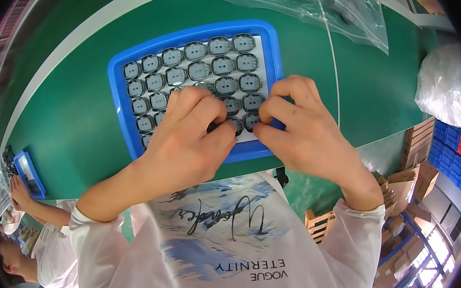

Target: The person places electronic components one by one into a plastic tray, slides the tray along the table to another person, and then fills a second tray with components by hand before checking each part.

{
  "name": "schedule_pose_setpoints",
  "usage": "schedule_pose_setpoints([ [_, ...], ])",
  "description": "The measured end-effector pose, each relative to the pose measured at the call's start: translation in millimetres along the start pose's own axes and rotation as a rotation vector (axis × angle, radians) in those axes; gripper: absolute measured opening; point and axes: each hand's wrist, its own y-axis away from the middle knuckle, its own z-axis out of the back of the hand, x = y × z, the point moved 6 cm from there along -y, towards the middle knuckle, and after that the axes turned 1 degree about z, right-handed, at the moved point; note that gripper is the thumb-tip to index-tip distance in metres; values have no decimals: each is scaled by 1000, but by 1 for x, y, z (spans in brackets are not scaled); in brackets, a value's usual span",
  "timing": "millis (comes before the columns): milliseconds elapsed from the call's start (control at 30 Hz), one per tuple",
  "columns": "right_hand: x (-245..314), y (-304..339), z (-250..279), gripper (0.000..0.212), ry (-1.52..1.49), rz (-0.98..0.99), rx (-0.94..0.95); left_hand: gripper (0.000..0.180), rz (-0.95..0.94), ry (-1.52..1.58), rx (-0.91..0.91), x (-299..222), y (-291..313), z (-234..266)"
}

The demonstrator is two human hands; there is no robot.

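Note:
A blue tray (116, 82) lies on the table before me, lined with a white sheet. Rows of small rounded grey parts (195, 50) with dark rims and tiny holes fill it. Over the lower middle of the tray, my left hand (190, 132) is closed, thumb and forefinger pinched at a dark rounded part (214, 126) that they mostly hide. My right hand (303, 128) has its fingers curled together at the tray's right side. Its thumb and fingertips meet beside an end part (251, 122); anything between them is hidden.
Green covering spreads over the table (67, 130). Clear plastic sheeting (356, 18) lies at the far side, with a pale cord (334, 60) near it. At the left, another person's hand (19, 194) is by a smaller blue tray (29, 173). Cardboard boxes (424, 180) stand right.

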Motion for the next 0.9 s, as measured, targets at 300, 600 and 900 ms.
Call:
schedule_pose_setpoints([
  [300, 1, -6, -3, 19, -35, 69, 19, 13, -14, -15, -15, 5, -1, 4],
  [600, -4, -10, 17, 29, -66, -129, -55, 44, -9, 15, 46, 14, 13, 24],
  [900, -29, 7, 10, 37, -328, -665, -180, 37, 6, 28, 55, 21, 19, 27],
])
